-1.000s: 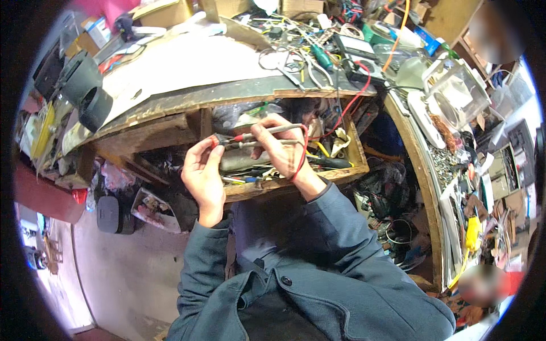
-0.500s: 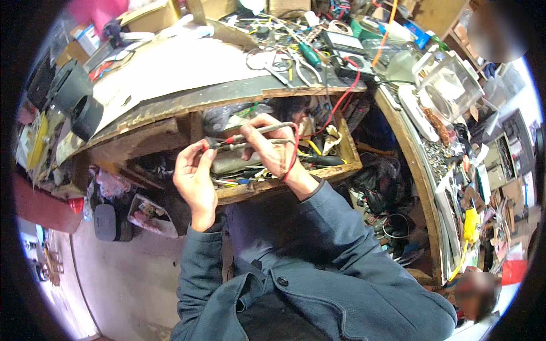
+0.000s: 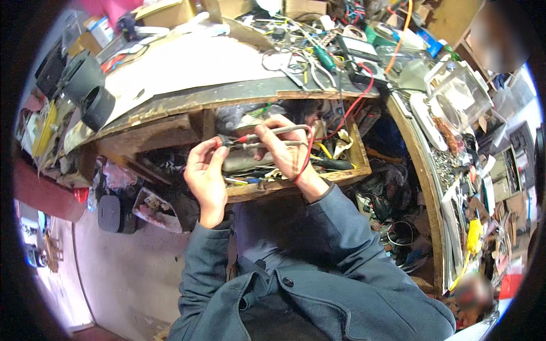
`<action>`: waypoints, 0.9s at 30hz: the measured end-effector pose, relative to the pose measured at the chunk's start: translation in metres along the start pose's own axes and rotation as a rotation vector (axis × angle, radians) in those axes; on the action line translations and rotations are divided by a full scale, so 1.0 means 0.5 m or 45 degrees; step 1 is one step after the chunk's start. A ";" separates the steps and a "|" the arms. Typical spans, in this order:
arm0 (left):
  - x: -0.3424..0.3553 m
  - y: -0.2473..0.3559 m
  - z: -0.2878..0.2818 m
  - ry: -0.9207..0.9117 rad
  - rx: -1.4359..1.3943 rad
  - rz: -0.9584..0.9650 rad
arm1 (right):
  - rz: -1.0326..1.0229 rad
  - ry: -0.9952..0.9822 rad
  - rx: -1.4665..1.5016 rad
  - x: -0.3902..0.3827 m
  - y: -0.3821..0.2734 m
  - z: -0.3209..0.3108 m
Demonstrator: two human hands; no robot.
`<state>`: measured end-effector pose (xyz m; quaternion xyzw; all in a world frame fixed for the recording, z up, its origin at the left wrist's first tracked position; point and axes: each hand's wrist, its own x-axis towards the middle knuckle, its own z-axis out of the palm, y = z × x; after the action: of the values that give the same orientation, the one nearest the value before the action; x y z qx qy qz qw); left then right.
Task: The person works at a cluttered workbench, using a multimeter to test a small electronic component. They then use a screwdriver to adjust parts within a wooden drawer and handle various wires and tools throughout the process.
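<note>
My left hand (image 3: 206, 181) is closed in a pinch on a small component (image 3: 222, 140), dark with a bit of red; its exact kind is too small to make out. My right hand (image 3: 282, 158) grips two grey test probes (image 3: 282, 129) side by side, their tips pointing left at the component. Whether both tips touch it cannot be seen. From the probes a red lead (image 3: 311, 149) loops over my right wrist, and a red cable runs up to a dark multimeter (image 3: 358, 50) on the bench. Both hands are above an open wooden drawer (image 3: 264, 192).
Tools and scraps fill the drawer. On the bench lie a white sheet (image 3: 187, 62), pliers (image 3: 321, 75) and a green-handled screwdriver (image 3: 325, 58). A black cylindrical object (image 3: 96, 107) stands at the left edge. A cluttered side bench (image 3: 424, 165) runs along the right.
The whole scene has shifted slightly to the right in the picture. Both hands keep nearly the same pose, with the component and probes still held close together.
</note>
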<state>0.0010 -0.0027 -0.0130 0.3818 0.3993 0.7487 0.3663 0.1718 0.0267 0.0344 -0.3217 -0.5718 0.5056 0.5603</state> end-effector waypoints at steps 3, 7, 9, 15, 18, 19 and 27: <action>-0.005 0.014 0.007 0.013 -0.033 -0.047 | 0.015 0.030 0.017 -0.001 0.006 0.001; -0.007 0.013 0.007 0.017 0.010 -0.041 | 0.045 -0.019 0.043 -0.001 0.001 0.000; -0.006 0.013 0.003 0.015 0.023 -0.053 | 0.034 -0.034 0.056 -0.001 0.001 0.003; -0.005 0.012 0.007 0.029 0.012 -0.012 | 0.075 -0.026 0.091 -0.001 -0.002 0.001; -0.004 0.011 0.004 0.040 -0.014 0.000 | 0.041 -0.019 0.025 -0.003 -0.002 0.000; -0.003 0.012 0.000 0.033 -0.014 0.004 | 0.027 -0.014 0.002 -0.003 -0.005 0.005; -0.004 0.019 0.010 0.121 -0.028 -0.110 | 0.034 -0.022 0.065 -0.001 -0.005 0.002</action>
<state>0.0041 -0.0067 -0.0035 0.3241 0.4241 0.7539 0.3831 0.1714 0.0255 0.0366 -0.3107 -0.5591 0.5302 0.5565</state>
